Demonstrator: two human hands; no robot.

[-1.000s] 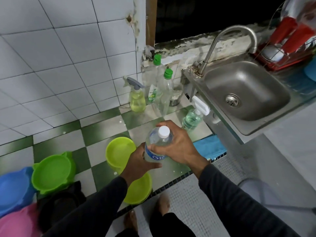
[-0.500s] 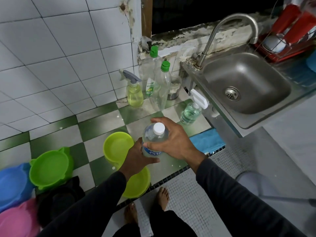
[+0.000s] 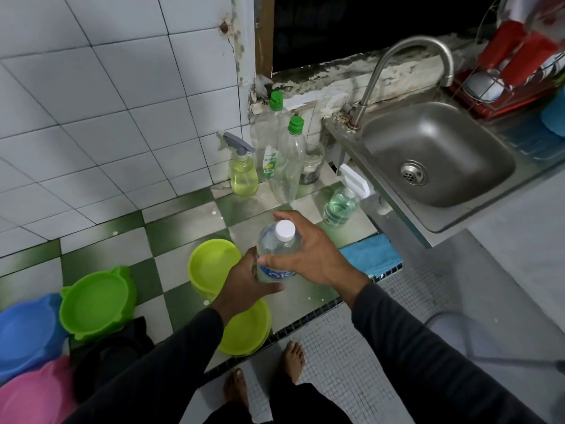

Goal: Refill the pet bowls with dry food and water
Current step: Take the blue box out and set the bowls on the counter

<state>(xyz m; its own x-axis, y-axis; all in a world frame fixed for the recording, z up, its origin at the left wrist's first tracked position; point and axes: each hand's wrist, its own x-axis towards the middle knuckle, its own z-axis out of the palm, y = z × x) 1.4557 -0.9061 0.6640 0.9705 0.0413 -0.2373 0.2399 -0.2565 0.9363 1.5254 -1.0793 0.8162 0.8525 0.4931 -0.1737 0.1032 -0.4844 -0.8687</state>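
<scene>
Water bottle, clear plastic with a white cap and a blue label, held upright above the near edge of the green-and-white tiled ledge. Left hand: grip clamped round the lower body of the bottle. Right hand: grip wrapped round the bottle's shoulder and neck, one finger reaching past the cap. Cap on.

Two yellow-green bowls on the ledge directly below the hands, one behind the other, the nearer one partly hidden by the left forearm. Green bowl at the ledge's left end, touching a blue bowl; pink bowl nearest the camera.

Back corner of the ledge: yellow spray bottle, two green-capped bottles, glass jar. Green spray bottle beside the steel sink. Blue cloth at the ledge's near right edge.
</scene>
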